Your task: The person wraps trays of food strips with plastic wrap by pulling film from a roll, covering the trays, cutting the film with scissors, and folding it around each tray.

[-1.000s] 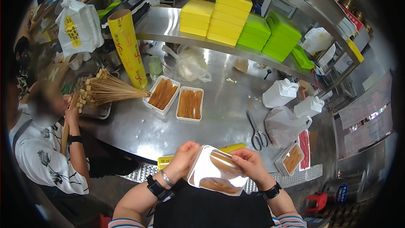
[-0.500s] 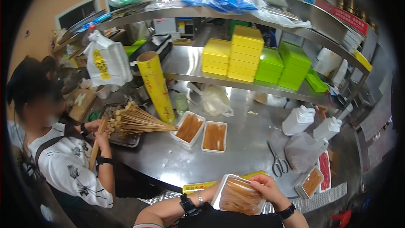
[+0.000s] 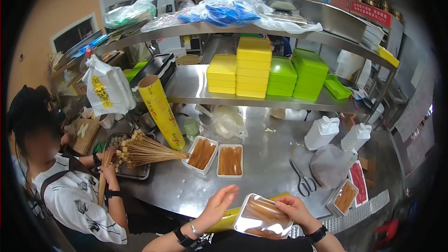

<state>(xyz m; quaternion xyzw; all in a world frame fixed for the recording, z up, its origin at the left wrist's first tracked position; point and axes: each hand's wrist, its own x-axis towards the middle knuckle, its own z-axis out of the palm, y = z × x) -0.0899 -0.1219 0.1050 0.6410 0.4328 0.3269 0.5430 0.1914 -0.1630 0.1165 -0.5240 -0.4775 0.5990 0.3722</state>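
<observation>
My right hand [image 3: 295, 210] grips the right side of a white tray [image 3: 263, 217] of brown strips, covered with clear film and tilted toward me. To its left, my left hand [image 3: 219, 205] is raised off the tray, fingers extended and holding nothing. A yellow roll [image 3: 221, 224] lies behind the tray at the counter's near edge. Farther back stand two more white trays of brown strips, one angled [image 3: 202, 155] and one straight [image 3: 230, 161]. Black scissors [image 3: 304, 179] lie on the metal counter to the right.
At left a co-worker [image 3: 79, 191] holds sticks beside a bundle of skewers [image 3: 144, 150]. An upright yellow roll [image 3: 161, 112] stands near the skewers. White jugs [image 3: 322, 133], a plastic bag [image 3: 332, 165] and another filled tray [image 3: 346, 197] are at right. Yellow boxes [image 3: 253, 67] sit on the shelf.
My left hand has come off the tray and moved up and left, its fingers opening. My right hand still holds the tray. The view has tilted upward since the first frame.
</observation>
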